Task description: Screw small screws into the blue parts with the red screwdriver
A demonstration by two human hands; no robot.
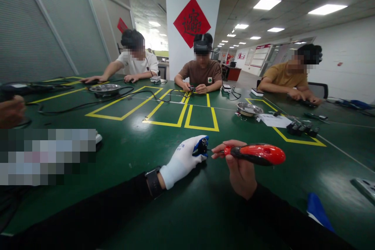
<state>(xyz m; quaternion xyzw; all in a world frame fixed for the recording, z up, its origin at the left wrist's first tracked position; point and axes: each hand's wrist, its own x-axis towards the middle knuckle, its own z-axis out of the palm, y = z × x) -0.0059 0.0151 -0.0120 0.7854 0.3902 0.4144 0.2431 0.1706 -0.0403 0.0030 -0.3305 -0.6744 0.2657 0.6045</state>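
Observation:
My left hand, in a white glove with blue fingertips, is closed around a small black cylindrical part that has a metallic end on top. Bare, my right hand grips a red and black screwdriver by the front of its handle. The handle points to the right, and the thin shaft runs left toward the black part. Whether the tip touches that part I cannot tell, as fingers hide some of the shaft. Both hands are just above the green table.
A blue and white glove lies at the lower right. Farther off are a metal bowl, a paper sheet and several black parts. Another metal bowl stands at left among cables. Several people sit around the table.

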